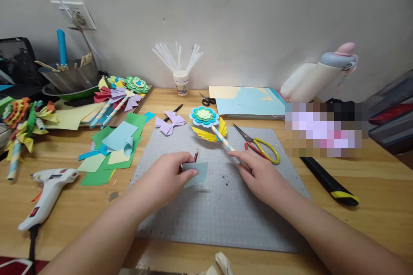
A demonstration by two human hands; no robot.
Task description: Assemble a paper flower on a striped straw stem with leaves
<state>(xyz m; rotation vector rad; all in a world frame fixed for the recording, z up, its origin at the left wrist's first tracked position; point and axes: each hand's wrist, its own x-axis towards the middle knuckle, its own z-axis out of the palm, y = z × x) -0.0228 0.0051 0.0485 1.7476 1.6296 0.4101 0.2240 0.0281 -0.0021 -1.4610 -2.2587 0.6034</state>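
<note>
- Left hand (169, 172): closed in a pinch on a small grey-blue paper piece (197, 172), thumb on top, holding it just above the grey cutting mat (219, 215).
- Right hand (258, 171): fingers curled around the lower end of a striped paper stick (223, 139); the stick's far end carries a yellow pleated fan (209, 133) with a layered blue-and-green paper flower (204, 115) just beyond it, both lying on the mat.
- Step in hand, as judged: the paper piece is being readied while the stick assembly is steadied. Joining the two would call for bringing the piece to the stick without creasing it and keeping the fan flat.
- A short red-tipped pencil (195, 155) lies just beside the paper piece; yellow-handled scissors (261, 146) lie near the right hand; a lilac paper bow (170, 123) rests at the mat's far left corner.
- Containers: a paper cup (181, 83) at the wall holds a spread of white sticks; a metal bowl (69, 78) far left holds wooden sticks and a blue tube.
- A glue gun (48, 191) lies on the counter (371, 172) well left of the mat, near loose coloured paper sheets (112, 146).
</note>
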